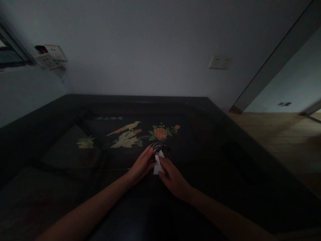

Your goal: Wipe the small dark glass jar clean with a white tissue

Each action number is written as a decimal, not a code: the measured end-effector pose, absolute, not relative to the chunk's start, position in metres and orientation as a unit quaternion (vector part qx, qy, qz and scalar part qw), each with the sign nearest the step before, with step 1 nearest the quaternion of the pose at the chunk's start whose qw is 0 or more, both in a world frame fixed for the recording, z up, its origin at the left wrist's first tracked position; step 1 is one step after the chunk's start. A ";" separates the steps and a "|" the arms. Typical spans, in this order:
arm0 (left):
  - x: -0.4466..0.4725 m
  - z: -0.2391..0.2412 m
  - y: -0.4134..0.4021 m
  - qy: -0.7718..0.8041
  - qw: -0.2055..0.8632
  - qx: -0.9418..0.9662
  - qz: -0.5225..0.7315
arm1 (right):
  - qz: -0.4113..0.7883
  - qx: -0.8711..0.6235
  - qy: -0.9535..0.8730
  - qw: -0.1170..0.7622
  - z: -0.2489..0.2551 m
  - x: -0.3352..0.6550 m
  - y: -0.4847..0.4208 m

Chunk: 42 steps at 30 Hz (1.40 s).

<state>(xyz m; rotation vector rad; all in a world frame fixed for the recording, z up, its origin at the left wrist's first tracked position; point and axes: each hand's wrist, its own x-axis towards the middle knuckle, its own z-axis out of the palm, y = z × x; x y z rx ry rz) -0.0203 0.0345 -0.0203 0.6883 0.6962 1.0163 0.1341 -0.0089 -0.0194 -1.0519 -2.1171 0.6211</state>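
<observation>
In the dim head view, a small, dark, shiny round dish (160, 146), perhaps glass, sits at the middle of a black glossy tabletop (200, 187). My left hand (141, 165) grips the dish's left side, its fingers closed along the rim. Between the thumb and fingers of my right hand (174, 179) is a crumpled white tissue (158, 165). The tissue's upper end reaches into or against the near side of the dish; which one I cannot tell. Shadow hides most of the dish's lower part.
A bird picture (126, 134) and a pink flower picture (160, 133) decorate the tabletop beyond my hands. A pale wall stands behind, with a double socket (220, 62) and more sockets (51, 57) at left. Wooden floor (271, 134) shows at right.
</observation>
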 end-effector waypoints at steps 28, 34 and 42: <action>-0.020 -0.016 0.033 0.336 0.759 0.323 0.455 | 0.227 -0.416 -0.823 0.313 -0.015 0.139 -0.010; -0.019 -0.014 0.033 0.330 0.768 0.311 0.452 | 0.145 -0.399 -0.874 0.239 -0.012 0.150 0.003; -0.021 -0.020 0.037 0.307 0.784 0.302 0.447 | -0.021 -0.348 -0.921 0.176 -0.001 0.169 0.020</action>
